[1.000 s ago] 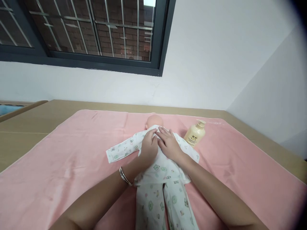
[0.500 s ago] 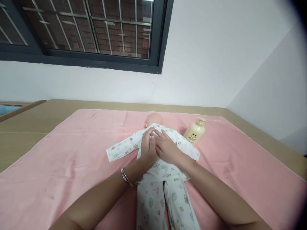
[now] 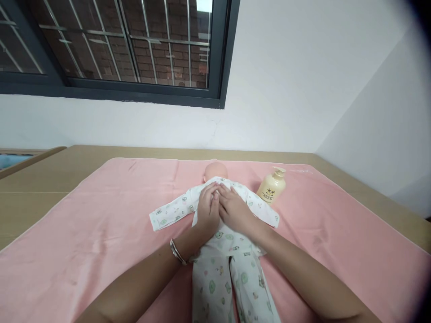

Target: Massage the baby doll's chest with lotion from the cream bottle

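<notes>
Pink towel [image 3: 101, 233] over the desk [image 3: 40, 179], doll [image 3: 218, 224] face-up, both hands flat on its chest.

The doll lies lengthwise straight away from the person: head [image 3: 215, 170] at the far end, legs running back between the forearms, sleeves spread out to either side. The left hand [image 3: 208, 211] and right hand [image 3: 233, 210] rest side by side on the printed shirt just below the collar, fingers open and pointing toward the head, edges touching, gripping nothing. Neither is nearer; they meet on the doll's midline. A bracelet [image 3: 177, 252] sits on the left wrist. A cream pump bottle [image 3: 271, 186] lies just beyond the doll's sleeve on the right, nearer the right hand.
</notes>
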{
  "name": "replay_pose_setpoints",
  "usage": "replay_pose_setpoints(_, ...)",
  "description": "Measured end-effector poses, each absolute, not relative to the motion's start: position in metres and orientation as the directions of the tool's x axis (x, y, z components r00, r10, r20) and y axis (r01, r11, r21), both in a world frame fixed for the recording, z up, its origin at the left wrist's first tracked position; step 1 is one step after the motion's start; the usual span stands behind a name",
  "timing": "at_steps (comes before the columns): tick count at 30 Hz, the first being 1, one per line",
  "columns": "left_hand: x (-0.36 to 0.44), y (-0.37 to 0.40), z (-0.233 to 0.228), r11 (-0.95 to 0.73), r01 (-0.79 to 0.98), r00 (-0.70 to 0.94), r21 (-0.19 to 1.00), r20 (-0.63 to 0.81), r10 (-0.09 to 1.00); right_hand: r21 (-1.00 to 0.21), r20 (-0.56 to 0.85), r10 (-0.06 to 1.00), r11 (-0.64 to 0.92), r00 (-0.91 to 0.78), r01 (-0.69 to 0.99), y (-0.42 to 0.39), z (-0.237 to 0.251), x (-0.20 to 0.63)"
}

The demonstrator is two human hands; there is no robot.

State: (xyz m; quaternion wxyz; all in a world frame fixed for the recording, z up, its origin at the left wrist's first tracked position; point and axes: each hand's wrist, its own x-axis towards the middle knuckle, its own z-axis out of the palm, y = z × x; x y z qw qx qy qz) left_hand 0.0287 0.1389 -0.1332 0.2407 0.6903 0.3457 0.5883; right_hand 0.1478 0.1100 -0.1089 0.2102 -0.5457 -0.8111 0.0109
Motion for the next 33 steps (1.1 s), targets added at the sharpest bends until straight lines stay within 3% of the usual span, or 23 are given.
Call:
replay_pose_setpoints(4, 0.029, 0.139, -0.135, -0.631, 0.278, 0.104, 0.724, 0.631, 0.769, -0.379, 0.332, 0.937, 0.239, -0.110, 0.894, 0.133, -0.114, 0.168)
replay_pose_setpoints(7, 0.029, 0.139, -0.138, -0.608, 0.386, 0.131, 0.694, 0.611, 0.780, -0.406, 0.325, 0.945, 0.175, -0.037, 0.897, 0.136, -0.119, 0.171)
replay_pose_setpoints(13, 0.031, 0.151, -0.139, -0.578, 0.633, 0.280, 0.516, 0.543, 0.792, -0.310, 0.311, 0.949, 0.143, -0.042, 0.940, 0.127, -0.117, 0.161)
replay_pose_setpoints(19, 0.024, 0.182, -0.134, -0.536, 0.678, 0.337, 0.503, 0.436, 0.835, -0.167, 0.309, 0.941, 0.194, -0.136, 0.967, 0.099, -0.112, 0.144)
replay_pose_setpoints(22, 0.022, 0.186, -0.131, -0.552, 0.691, 0.375, 0.468, 0.421, 0.826, -0.194, 0.311, 0.936, 0.230, -0.162, 0.954, 0.096, -0.110, 0.143)
replay_pose_setpoints(28, 0.026, 0.152, -0.128, -0.579, 0.781, 0.409, 0.236, 0.508, 0.758, -0.363, 0.308, 0.946, 0.214, -0.100, 0.907, 0.131, -0.112, 0.168)
replay_pose_setpoints(31, 0.026, 0.131, -0.123, -0.586, 0.807, 0.478, 0.076, 0.499, 0.723, -0.383, 0.330, 0.936, 0.254, -0.126, 0.888, 0.142, -0.117, 0.178)
replay_pose_setpoints(33, 0.026, 0.125, -0.119, -0.577, 0.816, 0.490, 0.033, 0.492, 0.720, -0.374, 0.341, 0.933, 0.250, -0.118, 0.893, 0.142, -0.118, 0.178)
